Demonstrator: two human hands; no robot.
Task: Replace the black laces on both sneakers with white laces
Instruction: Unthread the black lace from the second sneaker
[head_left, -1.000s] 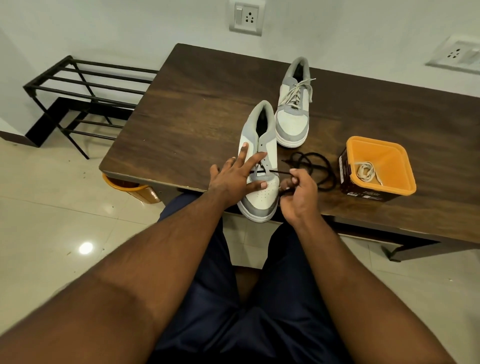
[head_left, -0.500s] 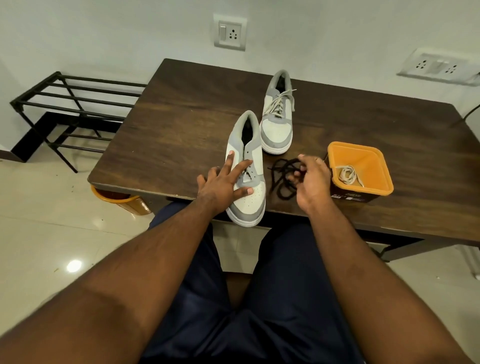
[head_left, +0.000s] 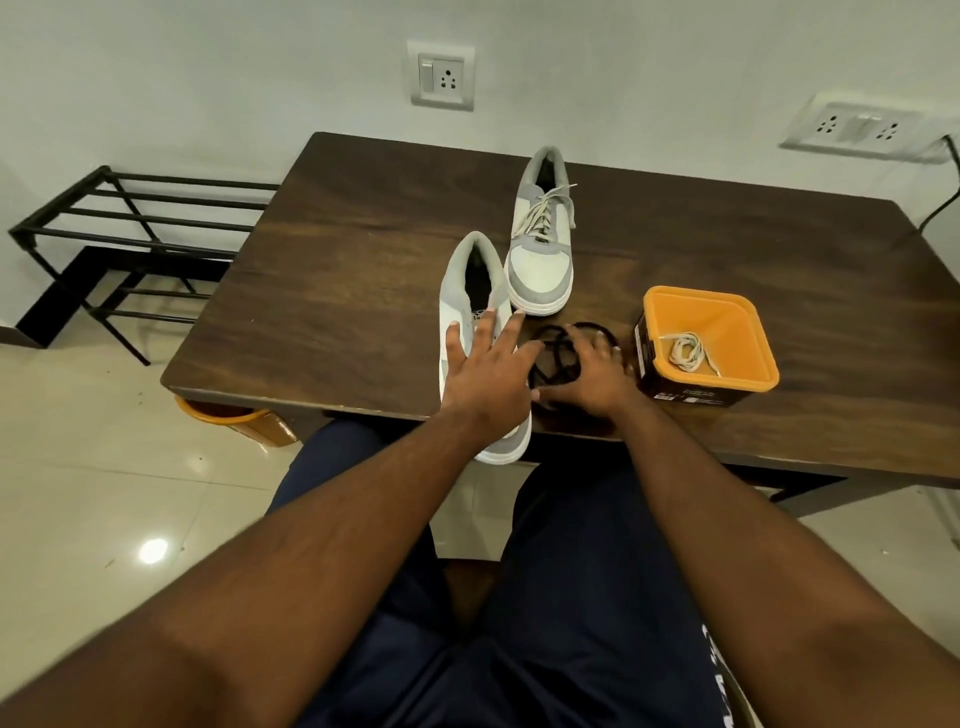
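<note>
Beyond the left hand's fingertips (head_left: 511, 319) the grey-and-white unlaced sneaker's (head_left: 470, 283) collar stands close, and the white-laced grey sneaker (head_left: 540, 249) blocks just past it. Left of those fingers, bare dark wooden tabletop (head_left: 322, 270) lies open. The coiled black lace (head_left: 558, 353) lies under the right hand's fingers (head_left: 600, 345); the orange plastic tub (head_left: 753, 332) stands just right of them.

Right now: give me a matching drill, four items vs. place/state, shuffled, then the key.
1. far sneaker
2. near sneaker
3. black lace
4. loose white lace

A. inside the orange tub
B. under the left hand, eyelets bare
C. laced in white
D. piled on the table, at the right hand

Pairs: 1-C, 2-B, 3-D, 4-A
</note>
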